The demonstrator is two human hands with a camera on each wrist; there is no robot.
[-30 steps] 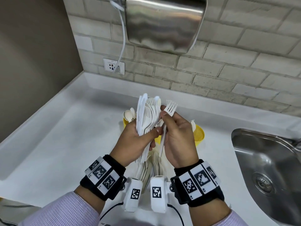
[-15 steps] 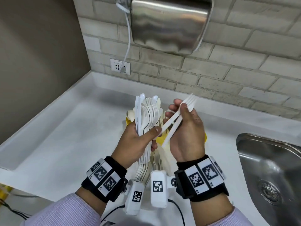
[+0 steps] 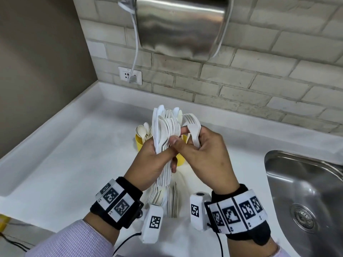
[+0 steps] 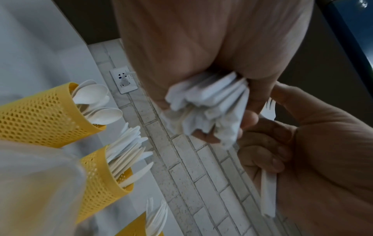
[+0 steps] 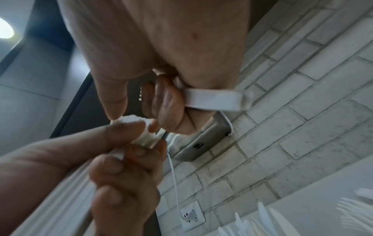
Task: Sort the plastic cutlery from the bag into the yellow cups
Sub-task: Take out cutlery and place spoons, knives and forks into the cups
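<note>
white plastic cutlery (image 3: 165, 130) above yellow perforated cups (image 4: 40, 115); black-and-white coded wristbands (image 3: 115, 201), lilac checked sleeve (image 3: 74, 240).

The person holds both hands raised in front of the chest, close together, wrists banded with black straps. The left hand (image 3: 155, 160) is curled into a grip, thumb laid across the front and fingers wrapped behind, palm turned toward the right. The right hand (image 3: 207, 154) sits just beside it, back toward the head camera, its lower fingers curled closed while thumb and forefinger reach across to touch the left hand's thumb.
</note>
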